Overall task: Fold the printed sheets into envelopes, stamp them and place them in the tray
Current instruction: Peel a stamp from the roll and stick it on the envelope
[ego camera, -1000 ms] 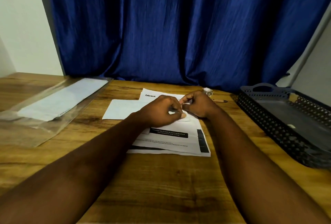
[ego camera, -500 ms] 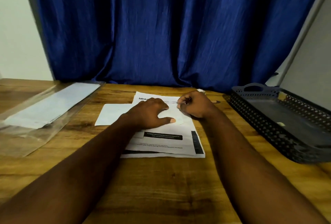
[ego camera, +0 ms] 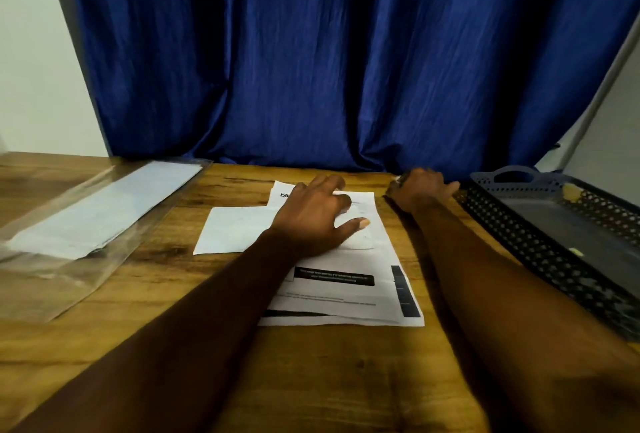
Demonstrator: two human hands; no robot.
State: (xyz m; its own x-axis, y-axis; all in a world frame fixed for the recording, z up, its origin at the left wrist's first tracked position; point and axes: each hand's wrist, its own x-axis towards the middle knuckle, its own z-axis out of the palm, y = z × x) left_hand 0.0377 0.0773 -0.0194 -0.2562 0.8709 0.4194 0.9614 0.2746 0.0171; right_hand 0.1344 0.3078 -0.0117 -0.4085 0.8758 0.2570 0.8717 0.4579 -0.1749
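A stack of printed sheets [ego camera: 349, 297] lies in the middle of the wooden table. A plain white envelope [ego camera: 235, 228] sits half under its left edge. My left hand [ego camera: 318, 221] rests flat on the upper part of the sheets, fingers spread and thumb out to the right. My right hand [ego camera: 420, 188] is off the paper at the table's far edge, beside the tray, with its fingers curled down. A small shiny item [ego camera: 398, 179] peeks out at its left side; whether the hand holds it is hidden. The dark perforated tray [ego camera: 519, 224] stands at the right.
A clear plastic sleeve [ego camera: 52, 273] holding white envelopes [ego camera: 104, 211] lies at the left of the table. A blue curtain [ego camera: 346, 69] hangs right behind the table's far edge. Bare wood [ego camera: 329, 380] shows in front of the sheets.
My right hand has left the sheets and moved right and away, to the far edge near the tray. My left hand has uncurled and now lies flat on the paper.
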